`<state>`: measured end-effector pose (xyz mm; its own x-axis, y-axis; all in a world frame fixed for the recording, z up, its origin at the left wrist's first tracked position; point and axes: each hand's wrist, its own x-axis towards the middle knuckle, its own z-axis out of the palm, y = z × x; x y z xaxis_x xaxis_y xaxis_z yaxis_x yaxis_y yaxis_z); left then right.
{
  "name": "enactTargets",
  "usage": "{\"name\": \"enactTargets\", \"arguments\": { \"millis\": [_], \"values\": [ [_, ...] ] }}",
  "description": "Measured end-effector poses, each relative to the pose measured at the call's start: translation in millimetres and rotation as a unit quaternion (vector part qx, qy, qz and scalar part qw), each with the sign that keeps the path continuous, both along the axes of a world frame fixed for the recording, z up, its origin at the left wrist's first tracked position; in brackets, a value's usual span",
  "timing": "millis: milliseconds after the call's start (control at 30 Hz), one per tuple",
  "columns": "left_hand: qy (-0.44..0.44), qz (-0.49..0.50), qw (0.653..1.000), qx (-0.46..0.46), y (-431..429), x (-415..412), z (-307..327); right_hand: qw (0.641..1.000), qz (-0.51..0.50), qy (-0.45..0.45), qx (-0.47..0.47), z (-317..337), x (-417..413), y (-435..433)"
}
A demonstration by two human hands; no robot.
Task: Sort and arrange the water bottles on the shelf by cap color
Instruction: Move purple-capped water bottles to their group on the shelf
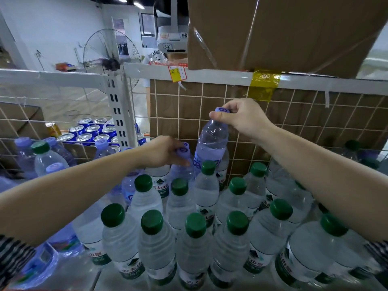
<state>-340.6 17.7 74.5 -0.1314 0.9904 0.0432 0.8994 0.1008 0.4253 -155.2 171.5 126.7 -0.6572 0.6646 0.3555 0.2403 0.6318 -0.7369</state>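
Both arms reach forward over the shelf (84, 277), and striped sleeves show at the bottom corners. The right hand (241, 118) is up high, near the wire grid (294, 122) at the back. Its grip is pinched around the top of the high purple bottle (212, 141), with the thumb on the neck and fingers curled over the purple cap (222, 110). This bottle hangs tilted in the air above the others.

The left hand (162, 152) is lower and to the left. Its grip is closed around the top of the low purple bottle (181, 171), and the fingers cover part of its cap (183, 150). This bottle stands at the back of the shelf, just beside the high one.

In front of both hands is a crowd of green-cap bottles (156, 244), standing close together and filling the middle and right of the shelf. More purple bottles (25, 156) stand on the far left, with one green-cap bottle (47, 160) mixed in.

Behind the grid on the left are blue cans (88, 131). A fan (111, 57) stands further back. A big cardboard box (294, 28) sits on the shelf above.
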Motion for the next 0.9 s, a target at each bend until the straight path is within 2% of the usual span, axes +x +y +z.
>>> {"name": "enactTargets", "arguments": {
  "millis": [100,167,333,467,600,733,900],
  "values": [
    [-0.11,0.02,0.99,0.091,3.0,3.0,24.1,0.99,-0.002,0.12,-0.07,15.2,4.9,-5.1],
    [-0.179,0.039,0.969,0.165,4.2,10.5,43.1,0.981,-0.003,0.179,-0.078,26.3,9.7,-9.5],
    [-0.367,0.028,0.884,0.289,9.1,39.3,83.5,0.951,-0.007,0.293,-0.1,59.0,29.0,-25.3],
    [-0.358,-0.02,0.868,0.345,10.1,76.3,110.9,0.937,-0.006,0.34,-0.074,85.7,55.7,-36.6],
    [-0.407,-0.055,0.832,0.373,0.6,118.8,135.8,0.936,-0.008,0.351,-0.014,106.9,92.2,-48.5],
    [-0.342,-0.067,0.843,0.409,-11.7,163.2,147.8,0.934,0.023,0.357,0.01,116.2,136.9,-68.7],
    [-0.347,-0.071,0.829,0.433,-40.2,218.5,139.6,0.938,0.063,0.34,-0.012,104.9,191.2,-100.6]
  ]
}}
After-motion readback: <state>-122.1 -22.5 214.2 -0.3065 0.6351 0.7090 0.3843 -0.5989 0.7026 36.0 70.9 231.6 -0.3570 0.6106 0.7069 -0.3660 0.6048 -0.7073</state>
